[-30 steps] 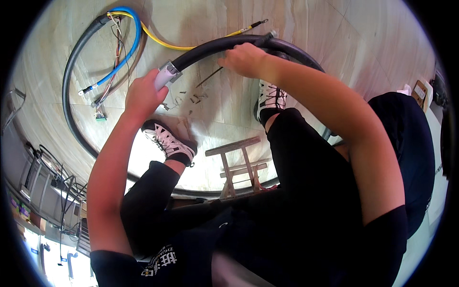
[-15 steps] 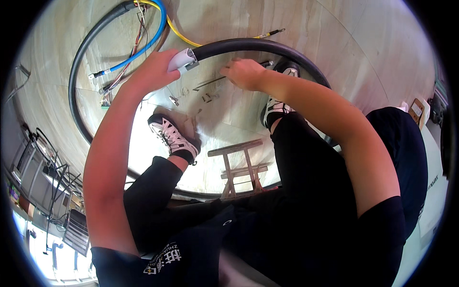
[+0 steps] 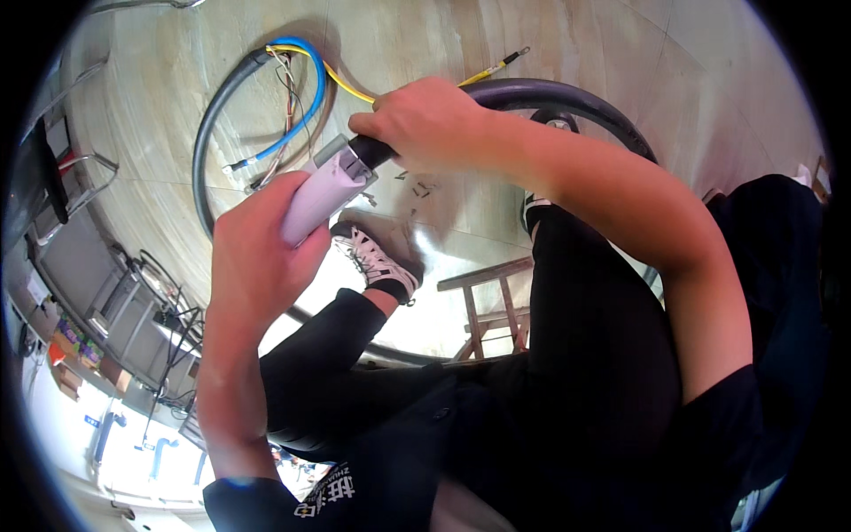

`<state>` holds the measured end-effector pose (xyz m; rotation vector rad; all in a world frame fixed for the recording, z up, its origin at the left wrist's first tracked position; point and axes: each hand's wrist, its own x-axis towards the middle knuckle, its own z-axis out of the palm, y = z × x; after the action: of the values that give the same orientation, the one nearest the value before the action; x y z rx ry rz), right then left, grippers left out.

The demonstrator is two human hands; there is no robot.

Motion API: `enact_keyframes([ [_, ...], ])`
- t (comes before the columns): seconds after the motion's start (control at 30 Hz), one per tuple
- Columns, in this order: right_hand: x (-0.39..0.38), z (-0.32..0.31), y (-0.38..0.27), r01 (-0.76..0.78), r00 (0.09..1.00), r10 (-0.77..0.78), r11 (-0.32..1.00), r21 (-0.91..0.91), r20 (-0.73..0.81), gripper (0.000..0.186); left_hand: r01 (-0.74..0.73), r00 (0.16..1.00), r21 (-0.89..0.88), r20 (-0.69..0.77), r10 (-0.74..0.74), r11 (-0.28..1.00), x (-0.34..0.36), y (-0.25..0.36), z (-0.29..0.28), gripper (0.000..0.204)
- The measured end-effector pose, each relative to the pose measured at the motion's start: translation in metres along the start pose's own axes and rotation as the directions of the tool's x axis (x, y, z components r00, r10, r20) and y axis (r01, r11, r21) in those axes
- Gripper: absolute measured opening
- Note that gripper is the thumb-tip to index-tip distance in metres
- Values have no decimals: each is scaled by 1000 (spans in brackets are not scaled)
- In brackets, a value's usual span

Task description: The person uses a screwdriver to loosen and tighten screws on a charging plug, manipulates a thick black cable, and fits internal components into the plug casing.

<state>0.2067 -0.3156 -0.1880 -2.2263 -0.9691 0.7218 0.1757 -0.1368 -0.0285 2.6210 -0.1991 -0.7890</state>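
A pale grey, hollow plastic housing (image 3: 326,197) lies in the grip of my left hand (image 3: 257,238), its open end tilted up and to the right. Thick black cable (image 3: 576,99) runs into that end. Right beside the opening, my right hand (image 3: 427,124) is closed round the cable. Inside the housing's mouth there are edges whose detail I cannot make out. Farther off, the cable's other end splits into a blue wire (image 3: 315,97), a yellow wire (image 3: 347,84) and several thin wires (image 3: 288,97).
Small metal pieces (image 3: 424,189) lie scattered on the floor between my feet. My shoe (image 3: 377,253) is within the cable loop. A wooden stool (image 3: 487,297) stands near my legs, and metal racks with tangled cords (image 3: 164,301) are at the left.
My right hand, earlier over the floor and apart from the cable, has come left onto it beside the housing. The housing now appears larger and lower, still in my left hand.
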Motion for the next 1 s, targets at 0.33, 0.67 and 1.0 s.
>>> enact_keyframes([
  [0.33,-18,-42,-3,0,960,39,990,139,-276,31,128,687,124,-727,2,984,-2,-44,8,29],
  [0.67,-18,-43,-20,79,933,-56,996,51,-357,29,-258,744,-78,-652,146,963,9,-93,-17,56],
  [1.0,-36,-47,-45,156,952,-101,973,173,-290,27,-194,729,-74,-678,93,978,-43,-97,-5,54],
])
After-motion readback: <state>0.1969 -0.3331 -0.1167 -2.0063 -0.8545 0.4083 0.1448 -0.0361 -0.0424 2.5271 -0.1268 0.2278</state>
